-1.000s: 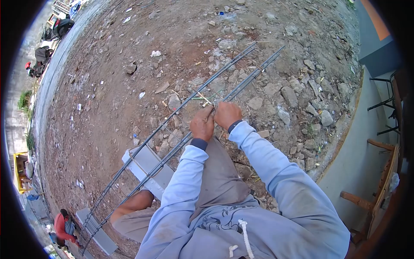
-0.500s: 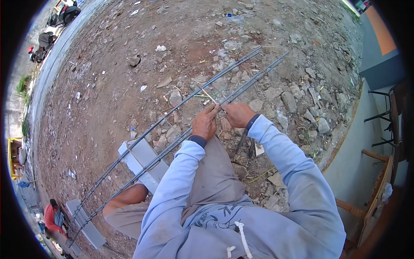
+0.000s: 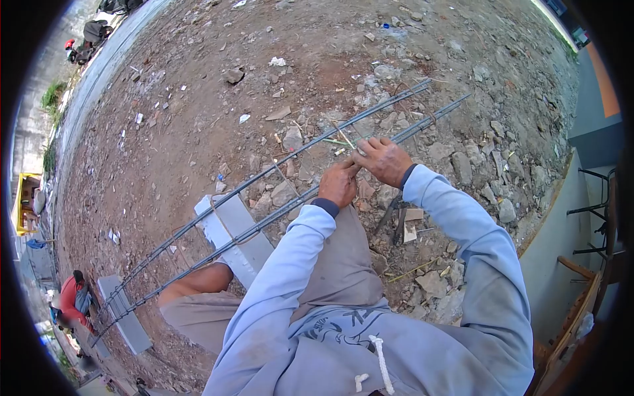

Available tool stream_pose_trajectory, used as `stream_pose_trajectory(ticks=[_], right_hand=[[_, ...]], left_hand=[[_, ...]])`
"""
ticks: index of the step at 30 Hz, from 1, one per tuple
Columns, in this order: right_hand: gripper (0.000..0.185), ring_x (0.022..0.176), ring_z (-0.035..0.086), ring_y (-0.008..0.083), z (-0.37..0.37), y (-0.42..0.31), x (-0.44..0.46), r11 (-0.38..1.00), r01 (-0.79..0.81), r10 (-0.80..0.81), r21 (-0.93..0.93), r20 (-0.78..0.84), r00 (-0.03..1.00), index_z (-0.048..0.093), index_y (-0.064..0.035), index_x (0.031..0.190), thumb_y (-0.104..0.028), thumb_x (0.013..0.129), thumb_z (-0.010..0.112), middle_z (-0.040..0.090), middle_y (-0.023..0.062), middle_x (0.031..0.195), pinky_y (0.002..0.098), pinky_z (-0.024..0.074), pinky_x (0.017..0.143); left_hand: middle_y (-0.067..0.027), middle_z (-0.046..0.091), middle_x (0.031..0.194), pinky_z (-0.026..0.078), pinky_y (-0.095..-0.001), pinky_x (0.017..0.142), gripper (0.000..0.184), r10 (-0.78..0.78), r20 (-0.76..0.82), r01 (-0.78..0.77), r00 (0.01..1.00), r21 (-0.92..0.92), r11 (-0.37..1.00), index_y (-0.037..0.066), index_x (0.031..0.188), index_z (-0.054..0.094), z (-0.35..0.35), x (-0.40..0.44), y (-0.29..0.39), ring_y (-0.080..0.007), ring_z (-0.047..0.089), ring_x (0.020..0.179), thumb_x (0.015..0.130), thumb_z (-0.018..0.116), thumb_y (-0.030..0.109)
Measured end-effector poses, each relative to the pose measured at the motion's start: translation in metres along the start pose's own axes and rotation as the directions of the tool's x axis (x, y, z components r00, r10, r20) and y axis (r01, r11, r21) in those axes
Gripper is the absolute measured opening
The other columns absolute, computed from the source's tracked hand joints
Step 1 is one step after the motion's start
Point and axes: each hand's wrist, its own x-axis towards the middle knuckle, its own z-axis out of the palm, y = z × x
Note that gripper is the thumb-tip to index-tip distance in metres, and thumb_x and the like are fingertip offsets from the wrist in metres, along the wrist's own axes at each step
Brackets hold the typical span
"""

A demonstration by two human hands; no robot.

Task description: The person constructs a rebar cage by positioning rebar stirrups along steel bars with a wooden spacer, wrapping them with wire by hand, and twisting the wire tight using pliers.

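A long rebar cage (image 3: pixel 257 173), made of ribbed steel bars joined by thin bent stirrups, runs diagonally across the view. At its nearer bars my left hand (image 3: pixel 339 184) is closed, thumb and fingers on the steel where a stirrup (image 3: pixel 345 137) meets it. My right hand (image 3: pixel 384 160) is closed just beyond, its fingertips touching the left hand's and bent over the same joint. Whatever those right fingertips pinch is hidden. Beneath the cage a pale grey block (image 3: pixel 231 228) props it up beside my knee.
Another grey block (image 3: pixel 124 315) supports the cage's far left end, near a crouching person in red (image 3: pixel 74 300). Dark-handled tool (image 3: pixel 389 221) lies on the rubble by my leg. Broken stones (image 3: pixel 462 168) cover the ground at right, beside a wall and wooden furniture (image 3: pixel 574 267).
My right hand has turned and risen over the joint, its fingers now spanning toward the stirrup. My left hand stays at the bars. The whole view has shifted slightly.
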Motion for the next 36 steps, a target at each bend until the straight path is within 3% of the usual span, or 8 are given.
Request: stream_pose_trajectory(ticks=[6,11,18,21,26,30,34,36], right_hand=[[0.014,0.088,0.056,0.0197,0.008,0.005,0.006,0.994,0.099,-0.092,-0.038,0.148,0.985,0.061,-0.0087,0.083,-0.020,0.079,0.054,0.057,0.0048,0.086,0.0333,0.0442,0.075],[0.017,0.079,0.059,0.0218,0.007,-0.005,0.010,0.992,0.076,-0.045,-0.099,0.284,0.958,0.061,-0.0046,0.081,-0.018,0.081,0.051,0.060,0.0086,0.080,0.0349,0.0452,0.072],[0.017,0.073,0.067,0.0281,0.006,-0.029,0.019,0.906,-0.423,0.397,-0.008,0.364,0.843,0.065,-0.0047,0.079,-0.018,0.078,0.053,0.067,0.0148,0.079,0.0396,0.0524,0.062],[0.021,0.079,0.068,0.0313,0.008,-0.035,0.031,0.718,-0.696,0.610,0.027,0.458,0.647,0.068,-0.0044,0.080,-0.021,0.077,0.055,0.068,0.0188,0.086,0.0396,0.0539,0.066],[0.031,0.094,0.064,0.0360,0.016,-0.040,0.043,0.157,-0.983,0.837,0.090,0.517,0.181,0.071,-0.0030,0.090,-0.027,0.079,0.054,0.066,0.0231,0.100,0.0424,0.0516,0.081],[0.037,0.100,0.062,0.0383,0.031,-0.028,0.034,0.115,-0.984,0.792,0.139,0.585,0.175,0.068,-0.0013,0.098,-0.030,0.080,0.053,0.065,0.0219,0.104,0.0427,0.0493,0.087],[0.044,0.100,0.061,0.0362,0.001,-0.028,0.003,-0.393,-0.830,0.617,0.395,0.783,0.080,0.067,0.0015,0.098,-0.037,0.085,0.051,0.063,0.0269,0.103,0.0440,0.0475,0.085],[0.045,0.097,0.063,0.0323,0.043,-0.035,-0.047,-0.378,-0.825,0.731,0.421,0.683,0.013,0.067,0.0019,0.093,-0.040,0.088,0.049,0.064,0.0275,0.097,0.0426,0.0466,0.085]], left_hand=[[-0.0109,0.062,0.113,0.051,-0.0432,0.079,0.025,-0.006,-0.004,0.006,1.000,0.016,1.000,0.005,0.095,0.067,0.001,0.001,-0.003,-0.0350,0.061,0.091,0.077,0.051,0.002],[-0.0155,0.064,0.107,0.049,-0.0442,0.082,0.033,-0.121,0.028,0.122,0.992,-0.038,0.992,0.008,0.111,0.062,0.002,0.002,-0.006,-0.0360,0.061,0.095,0.081,0.050,0.005],[-0.0188,0.061,0.114,0.048,-0.0426,0.087,0.047,-0.271,0.066,0.272,0.960,-0.017,0.962,0.012,0.128,0.053,-0.005,0.002,-0.001,-0.0358,0.060,0.102,0.082,0.048,0.009],[-0.0188,0.062,0.114,0.048,-0.0430,0.086,0.046,-0.278,0.062,0.279,0.959,0.002,0.960,0.011,0.128,0.053,-0.004,0.002,-0.002,-0.0361,0.060,0.101,0.082,0.048,0.009],[-0.0194,0.063,0.110,0.048,-0.0440,0.085,0.048,-0.288,0.092,0.289,0.953,-0.003,0.957,0.011,0.128,0.053,-0.005,0.002,0.003,-0.0374,0.060,0.098,0.080,0.051,0.011],[-0.0190,0.062,0.111,0.047,-0.0436,0.086,0.048,-0.215,0.011,0.214,0.977,0.013,0.977,0.012,0.127,0.053,-0.003,-0.003,0.003,-0.0367,0.059,0.100,0.079,0.055,0.011],[-0.0172,0.062,0.112,0.047,-0.0421,0.087,0.048,-0.163,-0.023,0.164,0.986,0.020,0.986,0.013,0.128,0.053,-0.003,-0.006,0.003,-0.0336,0.059,0.101,0.081,0.059,0.018],[-0.0158,0.062,0.111,0.047,-0.0423,0.087,0.042,-0.173,-0.057,0.174,0.983,0.016,0.985,0.011,0.123,0.056,-0.004,-0.006,0.006,-0.0336,0.060,0.100,0.081,0.059,0.019]])
